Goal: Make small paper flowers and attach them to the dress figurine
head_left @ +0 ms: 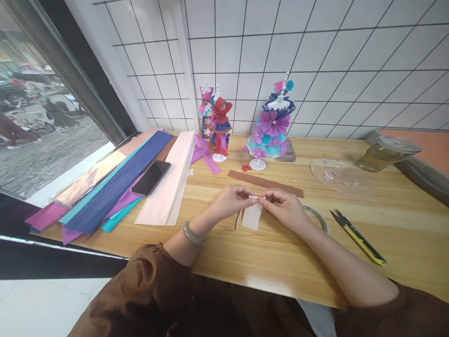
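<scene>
White paper piece on desk, left of scissors. Left fingers and right fingers pinched closed on its top edge. Looks light, limp, likely tears or creases easily; best held at top edge, light pinch.

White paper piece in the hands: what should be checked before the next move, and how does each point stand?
1. White paper piece pinched by left hand and right hand: ok.
2. Pinch firm enough: cannot tell, fingers hide it.
3. Thread snips clear of both hands: ok.
4. Smartphone off the crepe paper sheets: not ok, it lies on them.
5. Plastic cup away from the hands: ok.
</scene>
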Available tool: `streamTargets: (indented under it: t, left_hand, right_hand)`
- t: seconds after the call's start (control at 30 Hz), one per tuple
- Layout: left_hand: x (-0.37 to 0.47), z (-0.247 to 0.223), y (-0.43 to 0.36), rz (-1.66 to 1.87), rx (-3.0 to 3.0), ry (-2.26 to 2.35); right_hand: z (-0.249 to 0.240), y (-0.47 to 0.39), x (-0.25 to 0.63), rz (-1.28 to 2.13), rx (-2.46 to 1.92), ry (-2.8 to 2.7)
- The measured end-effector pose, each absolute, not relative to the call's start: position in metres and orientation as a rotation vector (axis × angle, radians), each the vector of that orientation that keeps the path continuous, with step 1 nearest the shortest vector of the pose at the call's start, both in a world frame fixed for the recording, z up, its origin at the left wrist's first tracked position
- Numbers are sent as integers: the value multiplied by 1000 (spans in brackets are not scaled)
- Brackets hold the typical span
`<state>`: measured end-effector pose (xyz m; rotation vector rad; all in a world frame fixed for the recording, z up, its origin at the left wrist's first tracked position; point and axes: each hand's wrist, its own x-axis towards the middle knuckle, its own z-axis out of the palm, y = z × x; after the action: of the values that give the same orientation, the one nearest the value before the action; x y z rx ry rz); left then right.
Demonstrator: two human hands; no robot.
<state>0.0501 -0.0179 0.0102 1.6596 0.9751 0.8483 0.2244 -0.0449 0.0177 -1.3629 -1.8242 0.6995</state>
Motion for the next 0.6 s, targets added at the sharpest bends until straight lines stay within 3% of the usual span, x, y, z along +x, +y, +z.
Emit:
streamTargets:
  t: [0.6]
  left_hand:
    - [49,5,-13,849,1598,910]
  right_hand:
    - [18,-45,225,713,-1335,-1856]
